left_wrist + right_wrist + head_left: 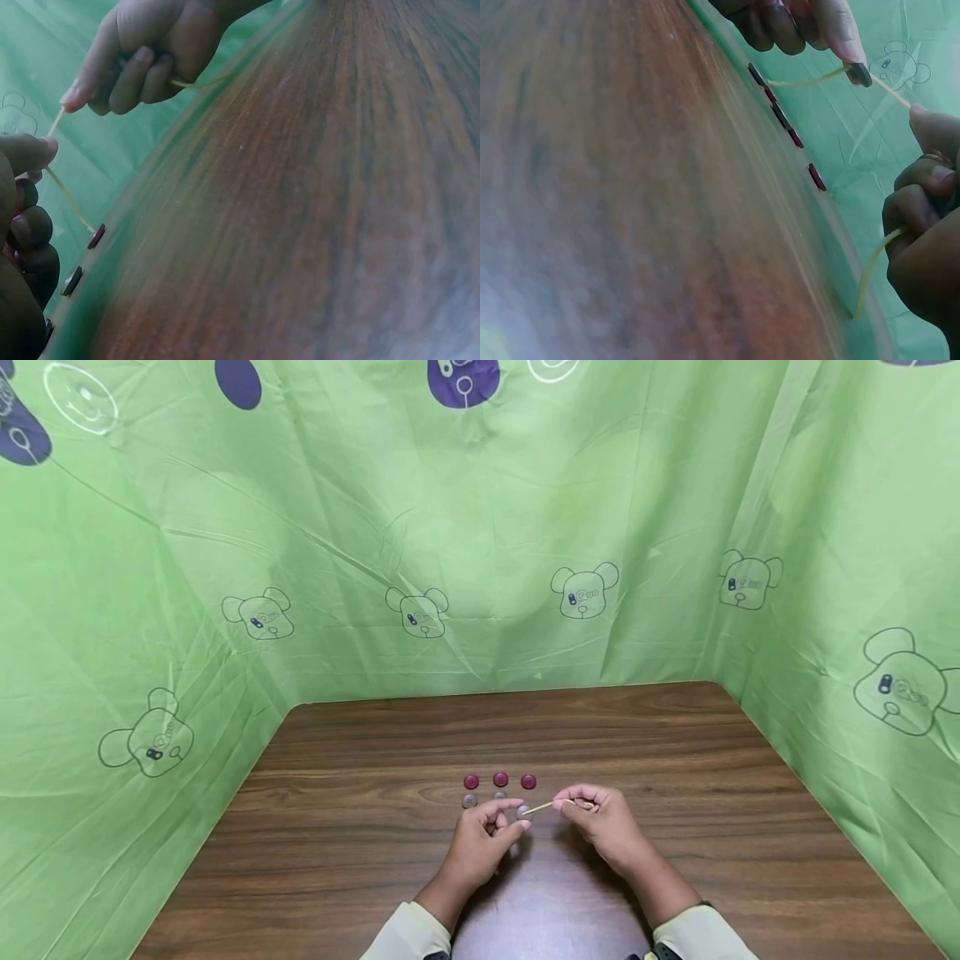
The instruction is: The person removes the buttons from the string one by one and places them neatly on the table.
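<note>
My left hand (480, 842) pinches a grey button (524, 812) between thumb and forefinger, held above the table. A thin yellow string (542, 807) runs from it to my right hand (606, 823), whose thumb and forefinger pinch it. Seen from the right wrist, string shows on both sides of the held button (861, 74), and another length of string (868, 274) hangs below the curled fingers of my right hand. In the left wrist view, the string (70, 197) also slants down from my left fingertips toward the buttons on the table.
Beyond my hands, three dark red buttons (500, 779) lie in a row on the brown wooden table (360, 860). Just nearer are two grey buttons (469, 801), one partly behind my left fingers. A green printed curtain (480, 527) encloses the table's back and sides.
</note>
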Tool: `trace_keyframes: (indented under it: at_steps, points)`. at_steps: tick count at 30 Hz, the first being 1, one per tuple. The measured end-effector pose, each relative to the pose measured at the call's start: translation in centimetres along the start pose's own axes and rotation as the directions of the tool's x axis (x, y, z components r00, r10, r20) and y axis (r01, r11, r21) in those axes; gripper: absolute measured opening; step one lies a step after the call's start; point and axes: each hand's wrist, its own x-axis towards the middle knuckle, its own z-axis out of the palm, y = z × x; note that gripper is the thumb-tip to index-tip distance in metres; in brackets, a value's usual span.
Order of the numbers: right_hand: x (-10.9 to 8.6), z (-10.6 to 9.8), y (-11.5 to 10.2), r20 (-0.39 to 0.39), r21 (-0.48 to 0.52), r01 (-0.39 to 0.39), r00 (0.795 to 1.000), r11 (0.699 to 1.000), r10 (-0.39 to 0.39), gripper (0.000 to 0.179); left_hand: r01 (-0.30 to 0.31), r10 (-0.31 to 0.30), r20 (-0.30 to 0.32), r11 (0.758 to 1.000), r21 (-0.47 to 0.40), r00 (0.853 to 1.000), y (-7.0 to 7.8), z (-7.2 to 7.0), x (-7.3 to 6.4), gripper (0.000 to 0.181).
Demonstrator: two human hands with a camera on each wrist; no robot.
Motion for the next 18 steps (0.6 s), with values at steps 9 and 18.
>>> trace_keyframes:
  at_steps: [9,18]
  points:
    - [0.1,-0.24,0.14,-0.091,0.062,0.01,0.996,0.998,-0.004,0.02,-0.035,0.036,-0.039,0.999,0.016,0.999,-0.03,-0.01,0.11,0.029]
    - [0.38,-0.53,0.07,-0.159,0.1,0.011,0.987,0.995,0.005,0.016,-0.043,0.044,-0.085,0.999,0.023,0.995,-0.51,-0.26,0.31,0.029]
